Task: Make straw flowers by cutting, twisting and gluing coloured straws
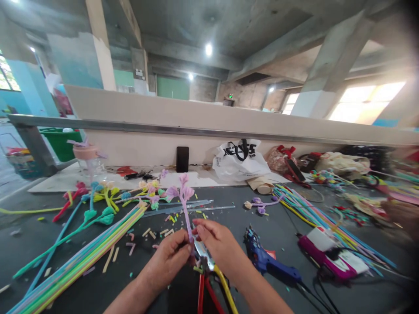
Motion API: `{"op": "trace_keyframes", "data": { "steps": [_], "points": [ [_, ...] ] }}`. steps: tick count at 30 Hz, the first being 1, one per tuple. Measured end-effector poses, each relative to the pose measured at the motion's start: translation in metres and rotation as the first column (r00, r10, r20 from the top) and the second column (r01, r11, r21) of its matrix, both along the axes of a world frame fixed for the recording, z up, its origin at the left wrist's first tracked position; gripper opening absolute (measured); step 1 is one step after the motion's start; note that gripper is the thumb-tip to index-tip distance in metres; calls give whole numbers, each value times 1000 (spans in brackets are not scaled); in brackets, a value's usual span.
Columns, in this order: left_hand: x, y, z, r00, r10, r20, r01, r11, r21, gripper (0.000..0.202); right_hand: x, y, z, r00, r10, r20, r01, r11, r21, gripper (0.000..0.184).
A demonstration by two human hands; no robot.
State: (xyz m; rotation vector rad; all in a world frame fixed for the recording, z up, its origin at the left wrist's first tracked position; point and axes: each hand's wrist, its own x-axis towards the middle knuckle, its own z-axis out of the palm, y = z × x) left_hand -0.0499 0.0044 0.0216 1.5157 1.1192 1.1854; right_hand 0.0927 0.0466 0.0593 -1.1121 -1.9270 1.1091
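Observation:
A lilac pipe-cleaner flower [185, 200] stands upright in front of me, with fluffy petal clusters at the top of a wrapped stem. My left hand [173, 255] pinches the lower stem between thumb and fingers. From the right, my right hand [218, 244] has its bent fingertips gathered at the stem, just above the left fingers' grip. Pliers [204, 259] with one red and one yellow handle lie beneath my hands, their jaws partly hidden by the right hand. The stem's lower end is hidden behind the left fingers.
Bundled pipe cleaners [98, 253] lie at left, near finished flowers [104, 216]. A blue glue gun [268, 261] and a magenta-and-white device [330, 257] with cables are at right. Behind stand a phone [182, 159], a white bag [240, 163] and a lidded jar [90, 163]. Small offcuts are scattered about.

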Motion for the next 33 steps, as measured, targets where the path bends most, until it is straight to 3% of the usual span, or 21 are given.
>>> {"op": "trace_keyframes", "data": {
  "steps": [3,6,12,17,21,23,26,28,30,33],
  "points": [
    [1,1,-2,997,17,-74,-15,1000,21,18,-23,16,-6,947,-16,-322,-63,970,-233,27],
    [1,4,-5,991,51,-122,-48,998,28,19,-35,24,-11,884,-124,-451,-41,940,-339,20],
    [1,11,-18,933,152,-327,-127,987,98,27,-41,32,-26,818,-238,-523,76,947,-312,16],
    [1,12,-27,827,291,-481,-205,953,223,29,-40,34,-38,799,-256,-544,105,950,-294,15],
    [-1,10,-22,837,255,-485,-164,961,223,31,-35,30,-35,786,-237,-571,81,955,-285,15],
    [-4,10,-17,880,251,-404,-179,961,209,28,-33,27,-32,778,-213,-591,50,959,-279,16],
    [-9,10,-10,918,376,-128,-357,922,150,23,-35,22,-31,788,-131,-602,-30,968,-250,17],
    [-12,11,-8,890,440,120,-445,896,18,23,-39,18,-33,809,-63,-584,-97,966,-239,17],
    [-14,13,-8,831,438,342,-434,896,-91,21,-43,15,-37,832,-8,-554,-150,959,-240,17],
    [-16,15,-8,766,398,505,-391,912,-125,15,-46,13,-42,880,34,-474,-151,966,-211,18]
  ]
}}
